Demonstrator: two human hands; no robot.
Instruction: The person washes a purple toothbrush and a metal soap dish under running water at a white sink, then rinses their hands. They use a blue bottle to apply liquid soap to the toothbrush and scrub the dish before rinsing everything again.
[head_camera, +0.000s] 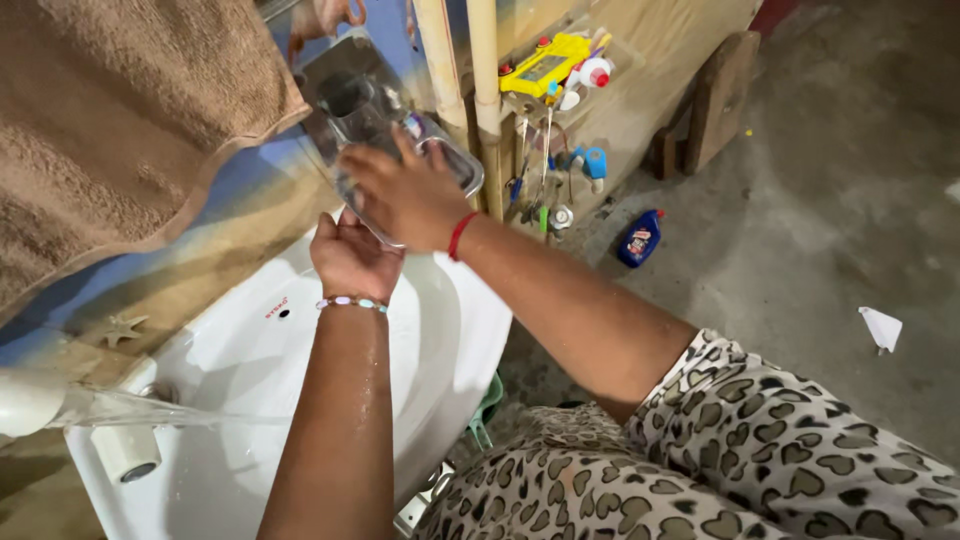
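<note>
The right hand (405, 195) lies spread, palm down, on top of a clear plastic tray (400, 150), fingers pressing its upper face. The left hand (352, 258) comes up beneath it at about 7 o'clock, cupped under the near edge, so the tray is held between the two hands. Both are closed on it, not clenched.

The tray sits above the far rim of the white sink (300, 350), at roughly 12 o'clock from the basin. Its long axis runs from 10 o'clock, near the hanging brown towel (120, 120), toward 4 o'clock, with a rounded corner pointing at the bamboo poles (485, 100). It looks tilted, far end higher.

By my reading the washing is midway: the forearm is wet and water streams from the tap (30, 400) at 8 o'clock, yet the tray is held away from that stream, neither rinsed under it nor set down. A blue bottle (640, 238) lies on the floor at 3 o'clock.
</note>
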